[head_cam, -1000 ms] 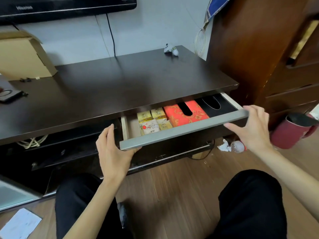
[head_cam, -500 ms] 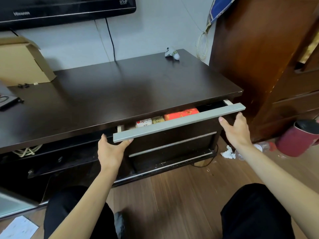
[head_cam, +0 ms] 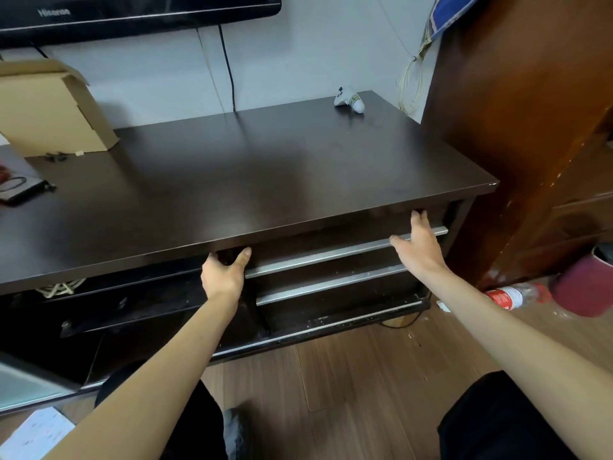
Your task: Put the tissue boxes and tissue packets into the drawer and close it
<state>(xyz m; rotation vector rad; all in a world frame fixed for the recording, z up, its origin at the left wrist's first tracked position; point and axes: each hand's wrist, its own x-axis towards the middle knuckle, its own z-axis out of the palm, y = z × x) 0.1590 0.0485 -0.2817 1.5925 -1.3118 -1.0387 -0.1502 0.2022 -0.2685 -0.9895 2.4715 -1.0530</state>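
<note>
We press the dark, silver-handled drawer (head_cam: 345,252) flush under the tabletop (head_cam: 252,180); left hand (head_cam: 224,277) and right hand (head_cam: 418,247) spread flat, gripping nothing.

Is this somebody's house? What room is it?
Probably a living room at home: a television hangs above a dark TV stand, with a game controller on top and wood flooring.

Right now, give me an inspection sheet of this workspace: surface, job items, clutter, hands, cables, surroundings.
Surface: dark cabinet top, mostly bare.
Job's things: top drawer pushed in; tissue boxes and packets nothing seen.
Clutter: cardboard box at back left, small white toy at back right.
Hands: left hand and right hand flat on the drawer front, holding nothing.
Cables: black cable down the wall, coiled cord at right.
Surroundings: plastic bottle and red bin on the floor.
</note>
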